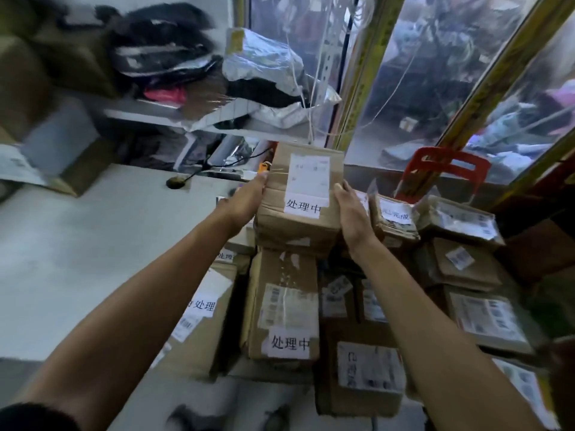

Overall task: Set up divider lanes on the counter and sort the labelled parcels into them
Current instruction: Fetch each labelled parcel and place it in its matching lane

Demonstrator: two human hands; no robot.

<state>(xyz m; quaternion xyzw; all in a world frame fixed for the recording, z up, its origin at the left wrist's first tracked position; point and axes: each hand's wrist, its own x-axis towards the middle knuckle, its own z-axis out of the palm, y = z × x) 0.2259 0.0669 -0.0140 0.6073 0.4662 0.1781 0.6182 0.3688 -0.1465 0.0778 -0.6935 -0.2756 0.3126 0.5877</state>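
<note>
Both arms reach forward over the white counter (93, 237). The left hand (249, 200) lies flat along the left side of a cardboard parcel (298, 197), fingers straight and pressed to the cardboard. The right hand (353, 214) presses the parcel's right side the same way, with the fingertips curling slightly over its top edge. So the grip is a two-sided clamp with wide, mostly straight hands, the parcel held between the palms.

This parcel carries a white shipping label on top and, below it, a white slip reading 处理中. It sits above a second cardboard box (284, 306) that bears the same 处理中 slip near its close end; whether the two touch I cannot tell.

To the left, a flatter box (199, 331) lies on the counter with a slip reading 处理. Just beside the right hand, a small worn carton (393, 223) shows a slip ending in 完成. Further right, plastic-wrapped packets (457, 222) with barcode labels are stacked, and more labelled boxes (367, 377) crowd the near right.

Behind the pile stands a red plastic chair back (448, 169). A shelf (186, 119) above the counter holds silver mailer bags (264, 57) and dark bundles.
</note>
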